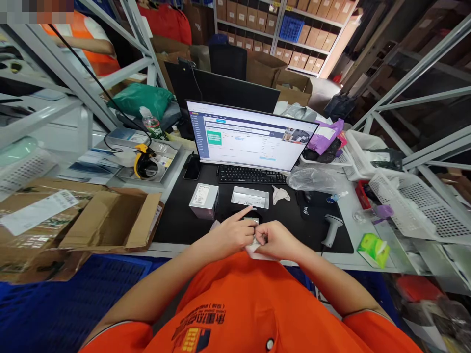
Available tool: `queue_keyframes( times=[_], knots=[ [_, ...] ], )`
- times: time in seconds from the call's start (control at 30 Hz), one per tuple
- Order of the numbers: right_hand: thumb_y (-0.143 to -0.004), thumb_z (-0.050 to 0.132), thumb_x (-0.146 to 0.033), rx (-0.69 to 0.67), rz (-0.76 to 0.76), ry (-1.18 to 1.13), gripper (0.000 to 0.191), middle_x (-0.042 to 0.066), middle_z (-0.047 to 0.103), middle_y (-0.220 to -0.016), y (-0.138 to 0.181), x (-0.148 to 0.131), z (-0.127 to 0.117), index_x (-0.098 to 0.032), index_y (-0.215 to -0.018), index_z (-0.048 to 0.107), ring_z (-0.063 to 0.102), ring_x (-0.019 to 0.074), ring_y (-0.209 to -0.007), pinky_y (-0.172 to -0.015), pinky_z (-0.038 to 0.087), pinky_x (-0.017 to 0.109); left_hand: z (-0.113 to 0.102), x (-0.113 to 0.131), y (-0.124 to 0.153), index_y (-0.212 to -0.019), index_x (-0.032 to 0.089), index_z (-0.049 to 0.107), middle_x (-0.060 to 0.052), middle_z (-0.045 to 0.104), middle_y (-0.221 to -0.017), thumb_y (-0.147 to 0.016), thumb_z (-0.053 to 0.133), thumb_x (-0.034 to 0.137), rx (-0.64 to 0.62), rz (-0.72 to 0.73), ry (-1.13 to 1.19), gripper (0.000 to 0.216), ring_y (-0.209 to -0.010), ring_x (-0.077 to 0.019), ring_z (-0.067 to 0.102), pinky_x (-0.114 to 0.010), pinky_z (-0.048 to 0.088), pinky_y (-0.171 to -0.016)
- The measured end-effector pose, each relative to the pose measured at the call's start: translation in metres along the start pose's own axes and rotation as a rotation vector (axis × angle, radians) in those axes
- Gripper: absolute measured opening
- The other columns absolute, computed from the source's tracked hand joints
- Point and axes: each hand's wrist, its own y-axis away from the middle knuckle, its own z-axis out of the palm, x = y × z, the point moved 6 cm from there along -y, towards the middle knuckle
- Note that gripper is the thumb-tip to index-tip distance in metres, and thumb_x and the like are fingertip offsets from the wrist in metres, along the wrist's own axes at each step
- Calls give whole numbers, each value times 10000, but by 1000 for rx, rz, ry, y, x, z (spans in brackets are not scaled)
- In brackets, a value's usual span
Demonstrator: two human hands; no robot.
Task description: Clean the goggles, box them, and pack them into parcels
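Close to my body, over the front edge of the desk, my two hands meet. My left hand (pixel 238 229) is closed around a small dark item with a shiny top, its index finger stretched out; the fingers hide most of the item, so I cannot make out its kind. My right hand (pixel 277 240) pinches a white tissue-like sheet (pixel 259 252) against the left hand's fingers. Beyond them lie an open silver-grey box part (pixel 250 197) and a crumpled pale tissue (pixel 280 194). A grey carton with a white label (pixel 205 201) stands to the left.
A monitor (pixel 250 137) and keyboard (pixel 253 175) stand ahead. A barcode scanner (pixel 332 230), a green tissue pack (pixel 373 250) and white baskets (pixel 430 206) are at right. Opened cardboard boxes (pixel 110 218) and a yellow tape dispenser (pixel 144 162) are at left. Another person's arm (pixel 88 45) shows behind the frame.
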Motion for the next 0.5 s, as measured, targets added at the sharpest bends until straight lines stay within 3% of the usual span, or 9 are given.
queue_keyframes(
  times=[0.07, 0.1, 0.3, 0.5],
  knots=[
    [-611, 680, -98, 100, 26, 23, 273, -91, 409, -549, -4, 0, 3, -188, -564, 426, 323, 70, -551, -531, 212, 230, 1, -3, 1, -822, 208, 657, 0, 716, -887, -863, 594, 72, -3, -6, -52, 154, -1105, -183, 646, -509, 202, -1284],
    [-608, 672, -87, 88, 7, 8, 278, -92, 400, -549, -5, 2, 4, -187, -564, 416, 319, 68, -554, -533, 212, 230, 0, -5, 2, -816, 205, 654, 1, 713, -874, -871, 594, 85, 0, -13, -51, 145, -1118, -188, 643, -515, 178, -1287],
    [-655, 648, -112, -234, -145, -275, 347, -81, 337, -568, 0, 12, -17, -204, -552, 330, 289, 72, -574, -530, 211, 232, -17, -18, 11, -800, 214, 651, 29, 736, -867, -876, 670, 195, 54, -80, 161, 81, -1158, -191, 649, -514, 48, -1290],
    [-658, 813, -264, -224, -63, -571, 520, -93, 337, -539, -3, 24, -23, -217, -550, 306, 268, 61, -539, -501, 193, 228, -23, -26, 11, -839, 225, 675, 14, 760, -931, -873, 688, 205, 75, -139, 264, 42, -1222, -208, 621, -513, 59, -1283]
  ],
)
